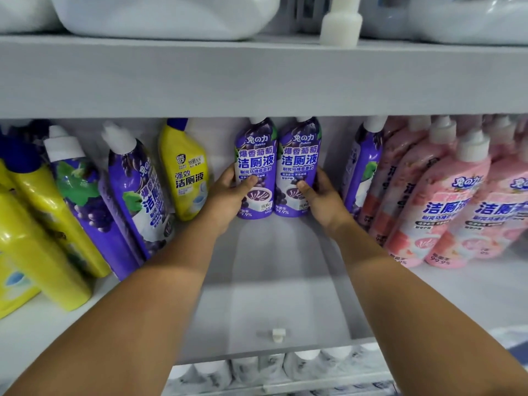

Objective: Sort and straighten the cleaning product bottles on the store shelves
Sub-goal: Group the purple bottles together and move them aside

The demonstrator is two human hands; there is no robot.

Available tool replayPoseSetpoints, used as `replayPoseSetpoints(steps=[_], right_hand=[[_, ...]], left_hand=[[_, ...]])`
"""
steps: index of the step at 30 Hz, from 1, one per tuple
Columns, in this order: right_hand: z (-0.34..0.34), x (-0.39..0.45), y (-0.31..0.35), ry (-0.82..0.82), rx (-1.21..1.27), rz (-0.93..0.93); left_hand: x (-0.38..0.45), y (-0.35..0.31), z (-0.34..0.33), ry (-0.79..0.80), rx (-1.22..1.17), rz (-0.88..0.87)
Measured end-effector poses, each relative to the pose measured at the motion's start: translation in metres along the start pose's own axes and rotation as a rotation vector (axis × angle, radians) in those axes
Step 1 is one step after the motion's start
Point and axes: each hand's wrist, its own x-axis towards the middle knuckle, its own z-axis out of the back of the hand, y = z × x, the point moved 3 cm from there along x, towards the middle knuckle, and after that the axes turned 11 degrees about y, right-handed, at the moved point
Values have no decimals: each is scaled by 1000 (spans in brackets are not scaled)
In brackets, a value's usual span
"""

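Two purple grape-label toilet cleaner bottles stand upright side by side at the back of the middle shelf [274, 281]. My left hand [228, 192] grips the left purple bottle [255, 155], thumb across its label. My right hand [323, 195] grips the right purple bottle [298, 155] the same way. Both labels face me. A yellow bottle [184, 172] with a blue cap stands just left of my left hand.
More purple bottles [134, 195] and yellow bottles [37, 224] crowd the left of the shelf. Another purple bottle [361, 167] and several pink bottles [445, 201] fill the right. Large white jugs [160, 15] sit on the upper shelf [257, 78]. White-capped bottles [257, 370] show below.
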Motion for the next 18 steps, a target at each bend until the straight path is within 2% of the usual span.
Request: replayPoseSetpoints(steps=[7,9,12,14,16,18], right_hand=[[-3,-27,17,-45,-64,41],[-5,-58,25,-119,-113,83],[12,-106,43,-420,-179,240],[29,-117,49,-569,-243,335],[38,-106,48,-594,-369,285],[36,-90,43,-515,-498,151]], left_hand=[[-14,-2,3,-41,48,-26],[-43,1,5,-149,59,-61],[-113,-1,9,-340,93,-188],[-156,-11,21,-506,203,-320],[-183,-25,34,-670,458,-409],[-196,-32,43,-786,664,-440]])
